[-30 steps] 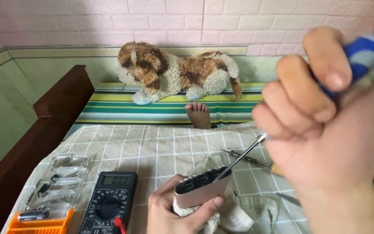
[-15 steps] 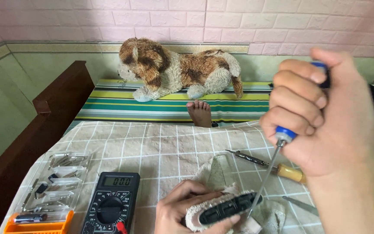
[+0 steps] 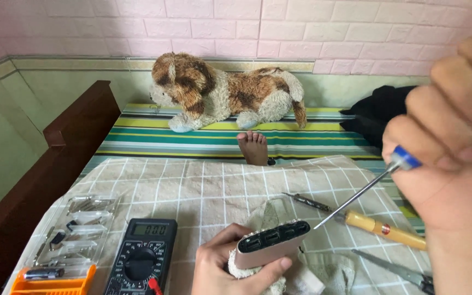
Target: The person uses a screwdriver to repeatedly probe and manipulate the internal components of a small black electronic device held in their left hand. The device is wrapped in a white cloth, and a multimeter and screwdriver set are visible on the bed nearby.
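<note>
Places are given relative to the power bank, the flat pinkish block with a dark port end, which sits low and centre over the checked cloth.

Far left of the power bank, a clear bit case with an orange tray lies open on the cloth, its bits exposed for picking. Just left of the power bank, a black multimeter lies face up with its display toward the viewer, so it can be read from the working position; a red lead tip shows at its lower edge.

The left hand closes around the power bank from below, thumb along its near edge, tilting the port end up and rightward so that the end faces the tool; a pale rag lies under and beside it.

Behind the power bank, at the far edge of the cloth, a bare foot rests on a striped sheet, with a plush dog beyond against the wall.

Right of the power bank, a wooden-handled tool and grey scissors lie on the cloth, within reach.

Upper right of the power bank, the right hand is fisted tightly on a blue-handled screwdriver, whose shaft slants down-left so that the tip meets the port end's upper corner.
</note>
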